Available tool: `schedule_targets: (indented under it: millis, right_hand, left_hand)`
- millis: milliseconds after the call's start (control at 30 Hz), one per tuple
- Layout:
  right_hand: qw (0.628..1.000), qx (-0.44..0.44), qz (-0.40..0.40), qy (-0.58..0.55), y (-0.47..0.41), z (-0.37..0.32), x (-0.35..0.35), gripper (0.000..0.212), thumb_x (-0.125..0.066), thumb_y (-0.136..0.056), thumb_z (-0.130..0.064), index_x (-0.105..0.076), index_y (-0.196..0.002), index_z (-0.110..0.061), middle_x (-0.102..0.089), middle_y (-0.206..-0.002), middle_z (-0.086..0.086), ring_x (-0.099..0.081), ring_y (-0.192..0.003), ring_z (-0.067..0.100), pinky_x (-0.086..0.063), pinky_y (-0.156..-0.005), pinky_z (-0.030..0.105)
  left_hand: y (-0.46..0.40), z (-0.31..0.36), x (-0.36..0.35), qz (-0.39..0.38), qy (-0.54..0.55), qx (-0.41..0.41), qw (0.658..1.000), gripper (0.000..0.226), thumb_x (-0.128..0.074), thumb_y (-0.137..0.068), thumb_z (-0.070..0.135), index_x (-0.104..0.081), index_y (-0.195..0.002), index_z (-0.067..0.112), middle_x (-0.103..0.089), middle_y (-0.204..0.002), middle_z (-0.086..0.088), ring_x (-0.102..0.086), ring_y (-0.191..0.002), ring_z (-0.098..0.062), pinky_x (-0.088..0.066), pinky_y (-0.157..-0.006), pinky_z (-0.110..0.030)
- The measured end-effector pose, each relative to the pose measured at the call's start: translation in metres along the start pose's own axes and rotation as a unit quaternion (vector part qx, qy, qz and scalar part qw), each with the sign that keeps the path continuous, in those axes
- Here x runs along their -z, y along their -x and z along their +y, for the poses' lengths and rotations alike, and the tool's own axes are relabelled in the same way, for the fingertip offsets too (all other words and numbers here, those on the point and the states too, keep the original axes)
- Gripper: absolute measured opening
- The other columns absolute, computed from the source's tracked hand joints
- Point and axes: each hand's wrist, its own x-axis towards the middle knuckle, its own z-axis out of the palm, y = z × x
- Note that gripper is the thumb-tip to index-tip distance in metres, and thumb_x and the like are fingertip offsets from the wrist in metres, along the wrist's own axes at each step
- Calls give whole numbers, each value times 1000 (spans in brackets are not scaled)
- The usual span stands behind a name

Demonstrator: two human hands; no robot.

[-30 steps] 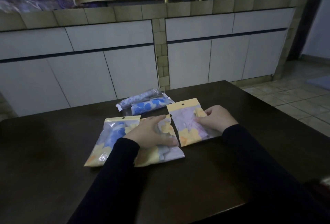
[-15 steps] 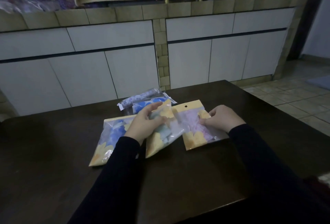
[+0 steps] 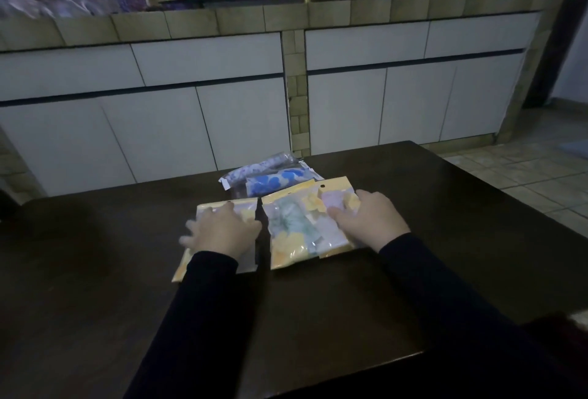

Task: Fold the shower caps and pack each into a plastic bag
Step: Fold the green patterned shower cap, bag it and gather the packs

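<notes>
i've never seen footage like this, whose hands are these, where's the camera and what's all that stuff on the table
There is no machine: a person wears a camera on their head, looking forward and down, so you see their own two arms in dark sleeves. A dark table stands before white cabinets. On it lie three flat plastic bags with yellow tops, each holding a folded shower cap. The left hand lies flat, fingers spread, on the left bag. The right hand rests on the right bag, which the middle bag overlaps. Behind them are two rolled packs, blue and white. Neither hand lifts anything.
</notes>
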Motion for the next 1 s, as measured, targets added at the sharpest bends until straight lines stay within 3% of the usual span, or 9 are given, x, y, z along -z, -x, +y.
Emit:
schedule_targets:
  millis: [200,400,467,533,667,767,833,867,1000]
  right_hand:
    - [1000,14,-5,18,7,1,6,55,-59,-88,-45,-55,-130,-11,-54,-131,10,-54,-117,22,-45,-91,30]
    - [1000,-23,-11,9,-2,11,19,44,-58,-89,-37,-56,-124,-9,-59,-113,7,-57,-98,19,-46,-78,28]
    - [999,-26,-11,30,-5,12,20,43,-55,-90,-38,-57,-122,-10,-58,-108,6,-56,-98,19,-50,-82,30]
    - [996,-18,2,84,-4,7,17,46,-50,-91,-41,-55,-126,-13,-56,-117,7,-52,-107,21,-48,-90,36]
    - [988,59,64,130,4,-10,9,47,-45,-91,-45,-54,-129,-18,-51,-126,5,-46,-114,23,-43,-94,39]
    - [986,115,64,106,6,-32,7,45,-48,-92,-43,-55,-128,-17,-54,-125,5,-48,-115,22,-43,-98,40]
    - [980,158,58,105,3,-51,3,40,-51,-92,-39,-58,-124,-17,-59,-119,5,-53,-110,21,-47,-95,40]
    - [977,178,56,108,-2,-61,-1,37,-52,-91,-37,-60,-120,-17,-61,-115,5,-56,-106,21,-49,-93,40]
    - [961,228,51,145,-31,-97,-22,28,-54,-89,-28,-65,-113,-17,-64,-111,4,-58,-103,23,-48,-89,36]
  left_hand:
    - [12,11,-1,-36,95,-25,994,58,-54,-83,56,-44,-137,34,-42,-143,-2,-36,-127,-33,-29,-101,-47]
    - [18,29,-10,-49,97,-29,994,50,-50,-87,48,-48,-131,25,-45,-135,-4,-35,-120,-29,-34,-93,-42]
    - [18,32,-12,-46,84,-36,995,51,-49,-86,51,-48,-130,24,-45,-134,-6,-37,-118,-29,-35,-93,-42]
    - [19,31,-10,-28,59,-47,997,54,-48,-87,53,-47,-133,24,-46,-134,-7,-39,-119,-30,-37,-94,-42]
    - [10,20,-1,28,76,-61,995,52,-49,-84,56,-54,-128,30,-57,-126,-2,-50,-116,-28,-43,-97,-43]
    - [-7,10,12,64,120,-77,988,28,-50,-82,51,-66,-87,29,-66,-92,3,-60,-94,-24,-49,-90,-42]
    - [-23,2,20,81,137,-90,983,20,-53,-83,41,-63,-74,26,-68,-88,2,-61,-91,-25,-50,-89,-41]
    - [-33,-3,23,89,140,-99,981,14,-55,-84,36,-64,-77,28,-69,-94,1,-62,-95,-25,-49,-90,-39]
    - [-74,-25,18,105,137,-142,975,22,-57,-86,22,-73,-98,31,-71,-107,1,-63,-103,-23,-49,-92,-35]
